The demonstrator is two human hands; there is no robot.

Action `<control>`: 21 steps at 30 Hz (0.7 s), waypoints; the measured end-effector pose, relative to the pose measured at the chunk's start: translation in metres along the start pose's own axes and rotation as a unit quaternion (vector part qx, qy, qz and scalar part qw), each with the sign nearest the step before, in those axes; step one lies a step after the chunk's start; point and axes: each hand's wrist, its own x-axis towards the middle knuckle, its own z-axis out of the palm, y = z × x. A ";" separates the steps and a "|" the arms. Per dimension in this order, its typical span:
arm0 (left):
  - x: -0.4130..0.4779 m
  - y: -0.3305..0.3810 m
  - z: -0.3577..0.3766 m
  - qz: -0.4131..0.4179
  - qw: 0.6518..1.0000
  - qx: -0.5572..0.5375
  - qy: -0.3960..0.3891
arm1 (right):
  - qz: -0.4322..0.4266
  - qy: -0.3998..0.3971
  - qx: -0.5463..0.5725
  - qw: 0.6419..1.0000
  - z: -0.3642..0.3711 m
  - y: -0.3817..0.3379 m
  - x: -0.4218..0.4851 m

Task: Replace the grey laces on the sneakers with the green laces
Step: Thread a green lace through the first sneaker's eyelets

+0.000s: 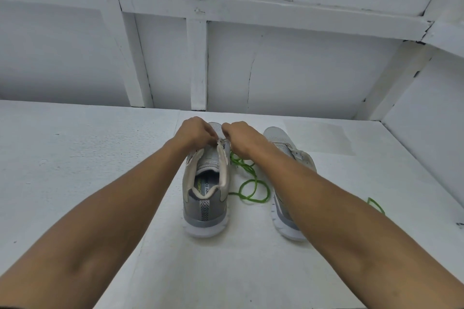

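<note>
Table (75, 158): both sneakers, toes away | left sneaker (206, 183): upper eyelets bare | right sneaker (276, 135): seemingly unlaced (forearm hides much) | green laces (251, 200): loose between them | left hand (195, 130), right hand (241, 135): fingers curled, pinching grey lace (224, 139) remnant at toe | relacing all ahead

Two grey sneakers stand heels toward the camera on the white worktop (75, 158). The left hand (197, 130) and right hand (241, 137) pinch a thin grey lace (224, 140) at the front eyelets of the left sneaker (206, 198). A green lace (251, 183) lies looped between it and the right sneaker (278, 138).
</note>
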 end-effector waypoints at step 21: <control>-0.004 -0.003 0.011 0.009 0.999 -0.018 0.039 | 0.077 0.065 0.222 0.970 0.014 -0.001 0.005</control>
